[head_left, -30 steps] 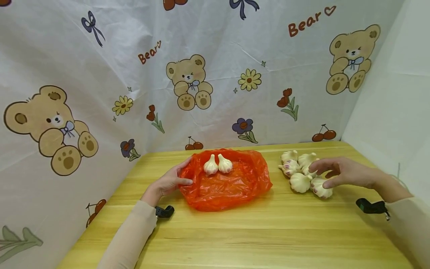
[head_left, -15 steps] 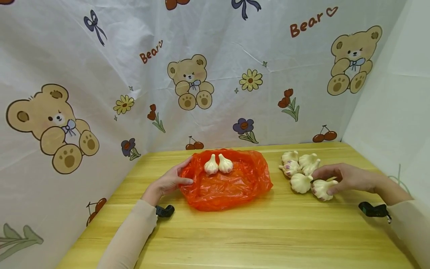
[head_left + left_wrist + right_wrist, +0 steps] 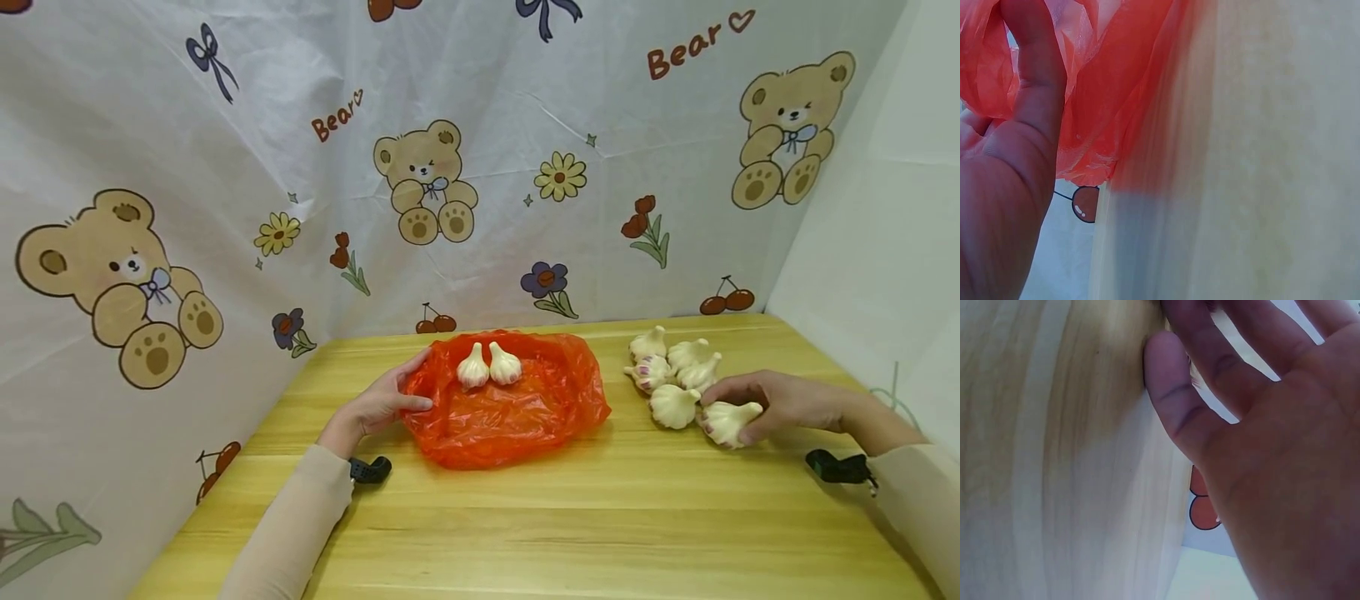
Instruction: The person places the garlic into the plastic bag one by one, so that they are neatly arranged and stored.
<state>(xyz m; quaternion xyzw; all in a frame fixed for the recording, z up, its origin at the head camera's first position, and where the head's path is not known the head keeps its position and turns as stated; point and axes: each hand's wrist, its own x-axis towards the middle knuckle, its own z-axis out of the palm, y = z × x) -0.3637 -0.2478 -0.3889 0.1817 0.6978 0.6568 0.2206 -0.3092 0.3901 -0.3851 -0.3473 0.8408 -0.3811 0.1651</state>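
Note:
A red plastic bag [image 3: 510, 417] lies spread open like a shallow tray, and two garlic bulbs [image 3: 474, 367] stand inside near its back. My left hand [image 3: 382, 404] grips the bag's left side, thumb over the edge and fingers behind it. The left wrist view shows the thumb against the crumpled red film [image 3: 1116, 75]. At the right, my right hand [image 3: 787, 404] holds a garlic bulb [image 3: 723, 423] between thumb and fingers, low at the table. That bulb is mostly hidden in the right wrist view. Several more garlic bulbs [image 3: 673, 407] sit clustered just beyond its fingers.
The wooden table [image 3: 525, 533] runs up to a white bear-print cloth [image 3: 487, 275] at the back and left. A plain white wall [image 3: 862, 250] stands at the right. Bare table lies between the bag and the garlic cluster.
My right hand has lowered and taken hold of the nearest garlic bulb, which has turned and shifted slightly right. My left hand stays on the bag.

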